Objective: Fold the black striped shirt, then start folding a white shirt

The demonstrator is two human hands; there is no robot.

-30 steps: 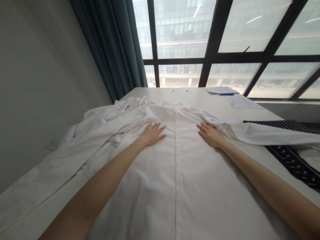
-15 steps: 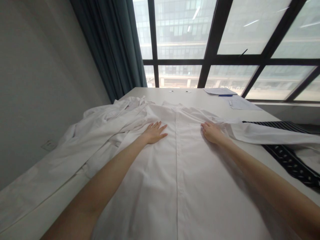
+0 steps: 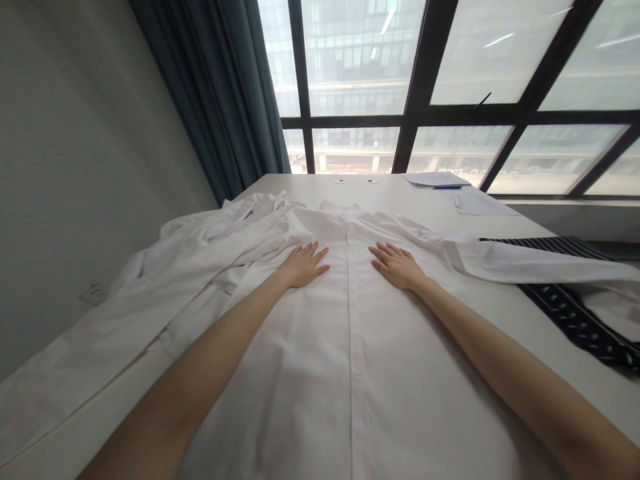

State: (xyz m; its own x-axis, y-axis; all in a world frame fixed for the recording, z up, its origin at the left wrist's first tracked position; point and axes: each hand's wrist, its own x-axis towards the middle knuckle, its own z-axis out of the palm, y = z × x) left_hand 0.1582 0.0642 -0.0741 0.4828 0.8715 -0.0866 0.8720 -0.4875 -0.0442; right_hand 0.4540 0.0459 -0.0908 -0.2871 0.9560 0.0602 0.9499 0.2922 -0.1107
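Observation:
A white button-up shirt (image 3: 320, 360) lies spread face up, its collar toward the window and its button placket running down the middle. Flat on the left chest side rests my left hand (image 3: 302, 265), fingers spread. My right hand (image 3: 397, 265) lies on the other side of the placket, also with its fingers apart and palm down. Neither hand grips the cloth. The shirt's right-hand sleeve (image 3: 520, 261) stretches out to the right, over part of a black-and-white patterned cloth (image 3: 575, 320).
More white garments (image 3: 200, 240) are heaped along the table's left side. Papers (image 3: 435, 179) and a blue pen (image 3: 447, 187) lie at the far right of the white table (image 3: 300, 183). Beyond are a dark curtain (image 3: 215, 87) and a window; a wall stands at left.
My right hand has moved left toward the placket, and its fingers have spread out flat. My left hand stays in nearly the same place on the shirt.

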